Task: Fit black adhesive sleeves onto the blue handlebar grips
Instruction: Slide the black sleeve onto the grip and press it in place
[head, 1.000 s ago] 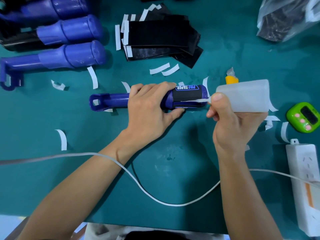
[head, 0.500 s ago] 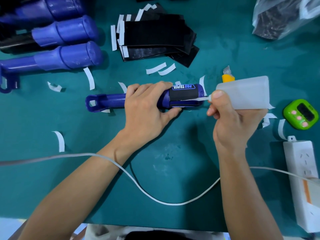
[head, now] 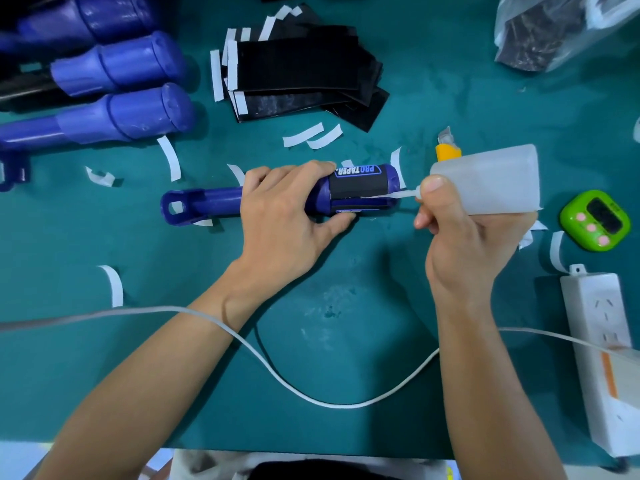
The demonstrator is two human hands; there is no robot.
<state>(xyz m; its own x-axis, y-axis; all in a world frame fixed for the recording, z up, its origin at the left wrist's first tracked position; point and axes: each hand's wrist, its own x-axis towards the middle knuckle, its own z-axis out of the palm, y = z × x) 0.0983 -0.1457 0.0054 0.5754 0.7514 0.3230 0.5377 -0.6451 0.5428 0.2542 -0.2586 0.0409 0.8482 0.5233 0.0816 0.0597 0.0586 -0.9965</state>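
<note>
A blue handlebar grip (head: 207, 204) lies across the middle of the green mat, and my left hand (head: 287, 213) grips it around the middle. A black adhesive sleeve (head: 360, 188) with a "PRO TAPER" label wraps its thick right end. A white backing strip (head: 391, 196) sticks out from under the sleeve to the right. My right hand (head: 460, 233) pinches the end of this strip between thumb and forefinger. A stack of black sleeves (head: 298, 71) lies behind.
Three more blue grips (head: 121, 116) lie at the back left. A translucent plastic bottle (head: 491, 181) and a yellow cutter (head: 448, 150) sit behind my right hand. A green timer (head: 595, 220), a white power strip (head: 599, 341), its cable (head: 277, 379) and loose paper strips surround the work.
The hands and grip have held nearly still. The white strip stays pulled out to the right of the sleeve; only the camera has shifted slightly.
</note>
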